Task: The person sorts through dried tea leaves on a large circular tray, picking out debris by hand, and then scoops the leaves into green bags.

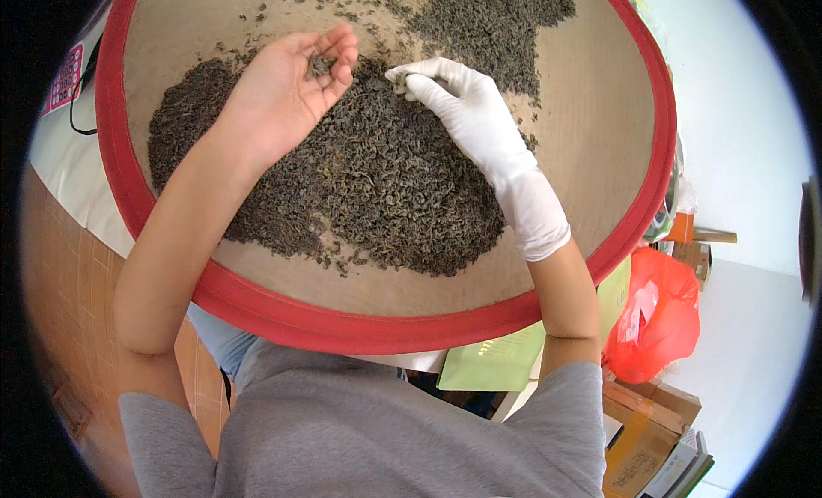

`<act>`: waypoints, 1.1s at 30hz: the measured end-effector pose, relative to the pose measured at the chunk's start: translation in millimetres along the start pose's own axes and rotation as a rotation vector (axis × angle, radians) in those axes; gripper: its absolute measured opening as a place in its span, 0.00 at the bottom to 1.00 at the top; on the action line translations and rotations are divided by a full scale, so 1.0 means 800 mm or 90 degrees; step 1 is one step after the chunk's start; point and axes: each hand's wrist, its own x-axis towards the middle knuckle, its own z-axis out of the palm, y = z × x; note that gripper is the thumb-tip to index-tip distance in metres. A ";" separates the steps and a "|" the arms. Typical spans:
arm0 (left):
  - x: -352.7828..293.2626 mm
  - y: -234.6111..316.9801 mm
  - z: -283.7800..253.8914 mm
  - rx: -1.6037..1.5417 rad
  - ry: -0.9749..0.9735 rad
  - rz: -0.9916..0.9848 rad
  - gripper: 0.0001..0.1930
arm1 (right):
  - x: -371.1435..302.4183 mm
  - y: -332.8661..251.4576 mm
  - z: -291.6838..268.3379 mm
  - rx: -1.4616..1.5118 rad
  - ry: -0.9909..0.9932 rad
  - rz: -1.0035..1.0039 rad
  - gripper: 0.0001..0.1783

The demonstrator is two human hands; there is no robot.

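Dark, curled dried tea leaves [394, 181] lie in a broad heap on a large round tray with a red cloth rim [360, 328]. Above the heap's far edge, my bare left hand [300, 87] is turned palm up, its fingers curled around a small clump of tea leaves [321, 65]. Just to its right, my right hand [454, 100] wears a white glove. Its thumb and fingertips are pinched together over the leaves; what they hold is too small to make out.
A second tea leaf pile [492, 27] lies at the tray's far right, with loose leaves scattered between. Right of the tray are a red plastic bag [655, 314], cardboard boxes [642, 429] and a white wall. A green packet [492, 363] sits below the near rim.
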 end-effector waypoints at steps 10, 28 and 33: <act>-0.015 -0.012 0.012 0.272 -0.106 -0.044 0.15 | -0.010 -0.014 -0.011 0.211 -0.072 0.127 0.12; -0.017 -0.022 0.025 0.524 -0.071 0.026 0.13 | -0.035 -0.025 0.002 0.033 -0.021 0.095 0.13; -0.015 -0.026 0.023 0.507 -0.068 0.024 0.12 | -0.036 -0.016 0.006 0.072 -0.022 0.056 0.12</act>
